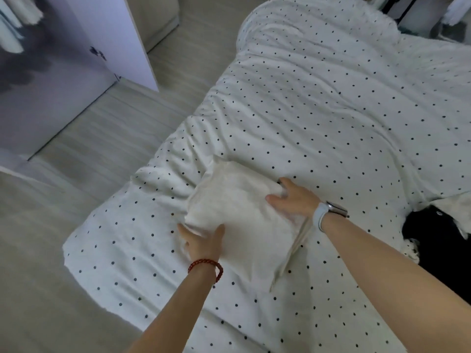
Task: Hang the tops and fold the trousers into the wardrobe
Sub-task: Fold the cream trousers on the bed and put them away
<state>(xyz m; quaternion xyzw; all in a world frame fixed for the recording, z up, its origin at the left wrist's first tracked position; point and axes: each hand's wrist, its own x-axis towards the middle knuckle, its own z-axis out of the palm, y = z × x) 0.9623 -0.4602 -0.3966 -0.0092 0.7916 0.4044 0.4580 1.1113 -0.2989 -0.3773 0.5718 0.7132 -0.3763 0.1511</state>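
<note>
Trousers (242, 220), cream and folded into a pad, lie near the bed (331, 103) corner, gripped at opposite edges by the left hand (204, 240) and right hand (293, 200), fingers curled round the cloth. Lifted unevenly, the folds could be lost. A dark garment (438, 248) lies to the right; the wardrobe (46, 80) door stands open across bare floor.

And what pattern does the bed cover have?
White bed cover with small dark dots, seen in the head view.
</note>
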